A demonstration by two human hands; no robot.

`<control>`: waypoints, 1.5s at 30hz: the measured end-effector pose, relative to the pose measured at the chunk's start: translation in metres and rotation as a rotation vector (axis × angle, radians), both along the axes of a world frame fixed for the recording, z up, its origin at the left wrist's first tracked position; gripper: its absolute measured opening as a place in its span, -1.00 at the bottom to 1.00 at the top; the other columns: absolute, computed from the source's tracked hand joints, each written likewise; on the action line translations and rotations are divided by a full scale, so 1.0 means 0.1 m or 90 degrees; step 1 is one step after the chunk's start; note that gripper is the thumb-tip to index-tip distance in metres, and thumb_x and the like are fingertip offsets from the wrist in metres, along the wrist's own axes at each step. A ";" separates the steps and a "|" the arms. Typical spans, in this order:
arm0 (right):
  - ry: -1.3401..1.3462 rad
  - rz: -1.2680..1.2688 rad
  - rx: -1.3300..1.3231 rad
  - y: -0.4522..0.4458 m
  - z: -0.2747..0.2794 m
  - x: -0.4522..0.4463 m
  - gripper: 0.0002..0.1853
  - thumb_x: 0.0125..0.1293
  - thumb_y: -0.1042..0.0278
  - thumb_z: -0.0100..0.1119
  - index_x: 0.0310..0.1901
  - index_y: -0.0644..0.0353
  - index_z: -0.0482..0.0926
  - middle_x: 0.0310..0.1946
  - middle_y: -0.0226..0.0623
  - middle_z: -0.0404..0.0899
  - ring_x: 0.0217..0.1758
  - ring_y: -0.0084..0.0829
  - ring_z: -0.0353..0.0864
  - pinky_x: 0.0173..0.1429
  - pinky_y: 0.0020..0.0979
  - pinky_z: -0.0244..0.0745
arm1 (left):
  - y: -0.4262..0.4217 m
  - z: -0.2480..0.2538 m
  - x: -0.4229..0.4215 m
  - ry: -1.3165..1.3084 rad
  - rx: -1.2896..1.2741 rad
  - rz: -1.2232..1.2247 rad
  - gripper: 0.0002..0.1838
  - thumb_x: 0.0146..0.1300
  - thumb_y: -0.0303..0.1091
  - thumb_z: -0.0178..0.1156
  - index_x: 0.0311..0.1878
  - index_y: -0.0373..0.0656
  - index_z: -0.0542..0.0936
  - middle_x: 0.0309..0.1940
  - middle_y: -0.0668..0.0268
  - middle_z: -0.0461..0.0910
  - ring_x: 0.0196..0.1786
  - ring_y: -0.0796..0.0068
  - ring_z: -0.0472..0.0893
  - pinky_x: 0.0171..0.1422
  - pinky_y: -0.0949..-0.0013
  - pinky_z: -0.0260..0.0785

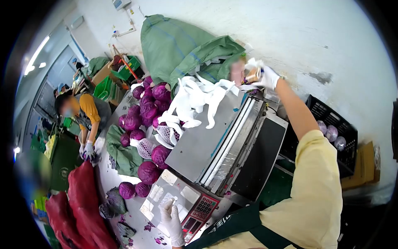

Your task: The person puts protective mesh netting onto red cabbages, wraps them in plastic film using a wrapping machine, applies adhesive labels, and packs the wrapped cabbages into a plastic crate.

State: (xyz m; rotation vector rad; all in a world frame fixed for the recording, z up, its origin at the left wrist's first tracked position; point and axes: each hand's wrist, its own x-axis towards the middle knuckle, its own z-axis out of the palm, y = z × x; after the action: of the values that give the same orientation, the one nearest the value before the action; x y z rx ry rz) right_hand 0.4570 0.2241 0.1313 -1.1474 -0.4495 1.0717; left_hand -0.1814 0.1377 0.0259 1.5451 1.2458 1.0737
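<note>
My left hand (171,220), in a white glove, hovers over the scale (176,197) near its red keypad, fingers apart and holding nothing visible. My right hand (267,78), also gloved, reaches to the far end of the wrapping machine (205,141) by the wall. Its fingers are around a small white and brown item (253,74) that is blurred. White foam nets (192,99) lie on the machine's metal top. Purple cabbages (148,172) are piled beside the machine and scale, some inside foam nets.
A green sack (178,45) leans at the back wall. Red sacks (85,199) stand at the left, near a co-worker (89,110) in gloves. A black crate (331,128) with wrapped cabbages is at the right. Loose leaves (114,203) lie on the table (137,224).
</note>
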 end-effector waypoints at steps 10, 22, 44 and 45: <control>-1.260 0.370 0.276 0.54 -0.27 -1.68 -0.62 0.08 0.46 0.13 0.00 0.07 0.59 -0.04 -0.19 0.54 0.04 -0.09 0.52 0.15 -0.14 0.40 | -0.30 0.15 -0.03 0.058 -0.055 0.064 -0.79 0.30 -0.57 0.13 -0.02 -0.30 0.58 -0.02 0.19 0.61 0.08 0.41 0.58 0.23 0.38 0.37; -1.548 0.098 0.294 0.01 -0.33 -2.86 -0.73 0.11 0.41 0.08 -0.12 0.15 0.57 -0.12 -0.15 0.56 0.11 -0.07 0.46 0.27 -0.10 0.29 | -1.05 -0.22 -0.81 -0.068 -0.051 0.098 -0.83 0.35 -0.47 0.16 -0.04 -0.22 0.64 -0.16 0.33 0.66 -0.11 0.60 0.60 -0.03 0.50 0.46; -0.822 0.804 0.175 -1.13 -1.12 -7.18 -0.64 0.39 0.12 -0.01 -0.34 0.27 0.58 -0.41 -0.09 0.62 -0.34 -0.08 0.63 -0.23 -0.14 0.45 | -0.90 -0.24 -2.39 -0.440 -0.064 0.228 -0.83 0.27 -0.48 0.27 -0.09 -0.21 0.55 -0.25 0.43 0.56 -0.20 0.71 0.49 -0.08 0.61 0.39; -0.850 0.792 0.216 -1.13 -1.16 -7.20 -0.65 0.38 0.15 -0.03 -0.36 0.28 0.58 -0.42 -0.06 0.62 -0.33 -0.04 0.62 -0.23 -0.12 0.44 | -0.91 -0.24 -2.42 -0.432 -0.075 0.227 -0.81 0.26 -0.51 0.27 -0.08 -0.22 0.53 -0.21 0.40 0.56 -0.19 0.70 0.50 -0.08 0.59 0.40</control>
State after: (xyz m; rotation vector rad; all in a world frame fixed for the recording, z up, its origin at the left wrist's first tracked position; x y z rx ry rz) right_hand -0.2632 0.1113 0.0151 -1.0979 -2.5214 0.9669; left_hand -0.4236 0.0470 0.0022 0.7649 1.0840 1.5535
